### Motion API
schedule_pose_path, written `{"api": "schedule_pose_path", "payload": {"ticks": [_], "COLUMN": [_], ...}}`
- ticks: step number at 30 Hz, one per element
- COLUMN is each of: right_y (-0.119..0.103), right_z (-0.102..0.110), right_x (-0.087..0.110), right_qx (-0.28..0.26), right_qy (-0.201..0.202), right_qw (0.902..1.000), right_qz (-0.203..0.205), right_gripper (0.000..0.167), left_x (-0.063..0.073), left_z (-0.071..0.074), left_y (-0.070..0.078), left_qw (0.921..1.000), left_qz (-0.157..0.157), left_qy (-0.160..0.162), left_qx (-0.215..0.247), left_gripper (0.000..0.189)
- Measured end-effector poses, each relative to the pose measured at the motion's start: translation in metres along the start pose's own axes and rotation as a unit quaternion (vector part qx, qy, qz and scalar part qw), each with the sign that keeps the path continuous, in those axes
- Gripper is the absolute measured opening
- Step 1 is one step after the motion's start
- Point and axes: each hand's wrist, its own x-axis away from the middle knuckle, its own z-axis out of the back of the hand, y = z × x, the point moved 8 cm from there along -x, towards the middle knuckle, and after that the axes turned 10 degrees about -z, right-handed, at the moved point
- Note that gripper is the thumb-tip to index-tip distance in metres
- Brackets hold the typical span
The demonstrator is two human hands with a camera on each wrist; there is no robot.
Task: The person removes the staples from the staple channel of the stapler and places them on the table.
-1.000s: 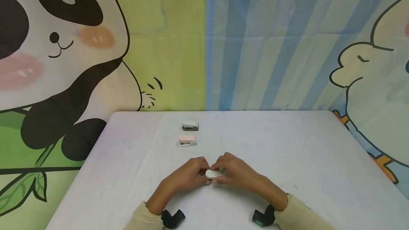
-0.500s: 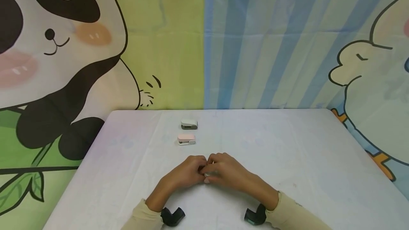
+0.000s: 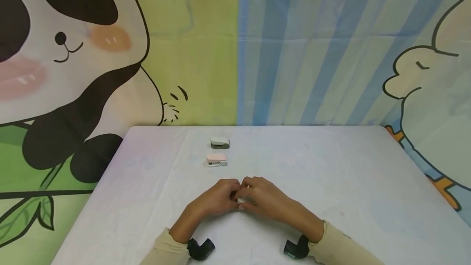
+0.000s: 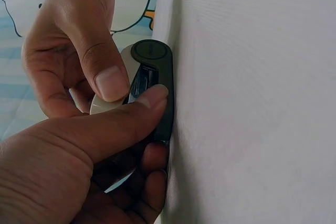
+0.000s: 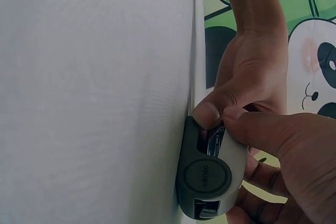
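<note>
Between both hands is a small stapler (image 5: 207, 177) with a white top arm and a dark grey-green base, mostly covered by fingers in the head view. My left hand (image 3: 220, 195) grips the base at its front end, the thumb lying along the dark side. My right hand (image 3: 265, 197) pinches the white top arm, its thumb on the arm's side. The two thumbs nearly meet at the stapler's front end. In the left wrist view the top arm stands at an angle from the base, with metal showing between, and the base runs along the white tabletop.
Farther back on the white table (image 3: 312, 167) sit a pink stapler (image 3: 217, 160) and, behind it, a white and dark grey stapler (image 3: 219, 143). A cartoon-printed cloth (image 3: 206, 52) hangs behind the table. Each wrist wears a black camera mount.
My right hand has moved left toward the left hand, its fingers now covering most of the stapler that showed between the hands earlier. The two other staplers have stayed in place.
</note>
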Motion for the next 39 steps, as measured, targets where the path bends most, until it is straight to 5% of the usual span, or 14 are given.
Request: {"api": "schedule_pose_path", "payload": {"ticks": [19,31,39], "right_y": [-0.0044,-0.0002,-0.0008], "right_z": [0.0054,0.0056,0.0038], "right_x": [0.003,0.0034,0.0051], "right_qx": [0.011,-0.033,-0.049], "right_qy": [0.029,0.023,0.035], "right_qw": [0.9992,0.999,0.9969], "right_qz": [0.024,0.021,0.052], "right_gripper": [0.019,0.018,0.02], "left_x": [-0.0014,-0.0053,-0.0054], "left_z": [0.0009,0.0045,0.0019], "left_y": [0.0013,-0.0009,-0.0044], "left_qw": [0.9996,0.9981,0.9978], "left_qz": [0.004,-0.03,-0.015], "left_qy": [0.01,0.026,0.015], "left_qx": [0.027,0.048,0.062], "left_gripper": [0.029,0.026,0.028]}}
